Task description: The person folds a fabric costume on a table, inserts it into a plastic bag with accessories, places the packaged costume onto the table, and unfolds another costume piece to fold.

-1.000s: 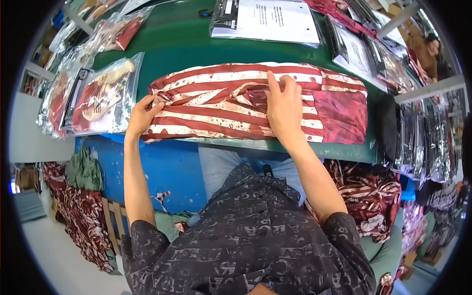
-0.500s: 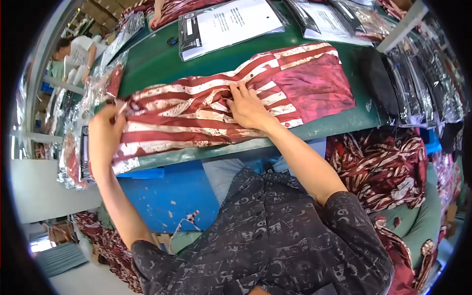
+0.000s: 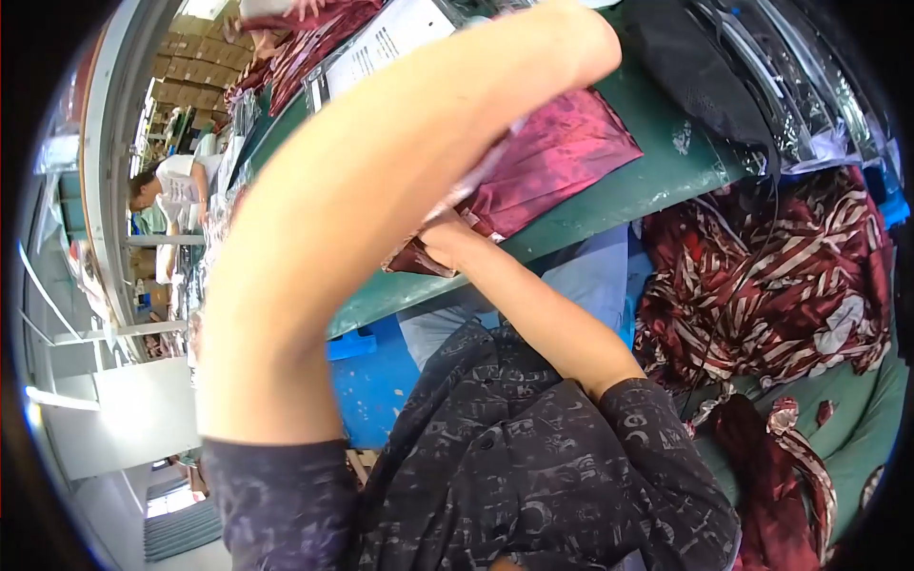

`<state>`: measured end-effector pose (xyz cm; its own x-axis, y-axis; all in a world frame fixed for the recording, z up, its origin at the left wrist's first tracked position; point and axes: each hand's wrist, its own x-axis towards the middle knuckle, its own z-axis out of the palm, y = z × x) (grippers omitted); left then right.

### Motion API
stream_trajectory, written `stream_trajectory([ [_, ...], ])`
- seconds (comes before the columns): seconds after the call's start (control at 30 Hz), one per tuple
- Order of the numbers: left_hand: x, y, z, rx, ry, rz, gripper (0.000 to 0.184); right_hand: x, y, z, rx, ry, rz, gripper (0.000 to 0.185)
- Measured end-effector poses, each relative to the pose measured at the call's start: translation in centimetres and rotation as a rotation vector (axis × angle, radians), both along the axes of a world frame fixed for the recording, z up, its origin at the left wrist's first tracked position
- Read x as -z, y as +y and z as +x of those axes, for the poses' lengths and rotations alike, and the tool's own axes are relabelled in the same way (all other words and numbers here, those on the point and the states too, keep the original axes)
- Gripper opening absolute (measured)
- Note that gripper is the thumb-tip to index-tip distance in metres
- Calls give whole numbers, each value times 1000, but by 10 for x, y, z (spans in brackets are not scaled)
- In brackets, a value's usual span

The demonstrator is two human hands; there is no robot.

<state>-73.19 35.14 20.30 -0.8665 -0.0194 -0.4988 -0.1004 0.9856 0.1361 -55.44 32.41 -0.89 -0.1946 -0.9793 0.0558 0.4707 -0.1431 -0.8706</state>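
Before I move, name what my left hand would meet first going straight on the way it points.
Likely the black bag-like item, in view just right of your left hand; the depth between them is unclear.

Garment panel (image 3: 562,162) showed mottled crimson against a dark green tabletop (image 3: 662,176). Shirt (image 3: 533,466) was charcoal with pale grey lettering print. Fabric heap (image 3: 752,295) carried maroon and cream stripes.

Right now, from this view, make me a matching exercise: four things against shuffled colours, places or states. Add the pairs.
1. garment's unstriped panel
2. tabletop
3. heap of striped cloth
4. right hand

A. green
B. touching the garment
C. mottled pinkish red
D. crumpled, at the view's right

Pairs: 1-C, 2-A, 3-D, 4-B
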Motion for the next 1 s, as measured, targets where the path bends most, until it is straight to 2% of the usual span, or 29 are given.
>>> stream_trajectory([
  [0.03,19,7,-19,-3,-38,40,41,16,-4,7,124,111,-62,33],
  [0.1,35,11,-45,-6,-2,93,47,2,10,-2,266,221,-131,31],
  [0.13,37,0,-52,-1,74,116,50,-7,30,-5,145,-347,-49,32],
  [0.17,27,-21,-46,33,200,154,43,-17,52,-9,7,-908,36,34],
  [0.23,6,-63,-33,116,454,206,30,-6,94,-11,-11,-643,4,42],
  [0.3,34,-142,-15,27,490,127,42,-19,142,-24,175,-829,130,48],
  [0.33,58,-177,1,-93,548,76,57,-22,155,-37,295,-736,130,50],
  [0.37,68,-194,20,-186,456,73,56,-22,166,-46,417,-646,130,53],
  [0.4,77,-199,37,-279,360,79,55,-22,170,-58,527,-598,167,56],
  [0.43,89,-201,46,-281,373,87,55,-23,168,-75,643,-541,196,59],
  [0.5,102,-191,60,-472,287,151,58,-28,165,-103,709,-514,201,58],
  [0.57,106,-186,66,-506,275,178,59,-39,153,-119,780,-483,203,57],
  [0.67,107,-180,67,-556,213,231,61,-55,136,-129,846,-382,248,46],
  [0.77,105,-182,80,-461,532,156,60,-43,122,-148,804,-270,151,45],
  [0.8,101,-176,85,-467,536,170,60,-38,118,-153,773,-224,100,44],
  [0.83,97,-169,89,-579,673,144,60,-35,116,-160,771,-215,107,44],
  [0.9,92,-156,95,-819,949,84,59,-29,120,-178,825,-79,312,49],
  [0.93,105,-155,93,-840,953,92,59,-26,122,-183,846,-6,415,51],
  [0.97,127,-156,86,-725,863,14,62,-19,127,-181,834,9,423,51],
  [1.0,135,-154,83,-614,775,-63,64,-12,134,-176,1015,415,455,54],
])
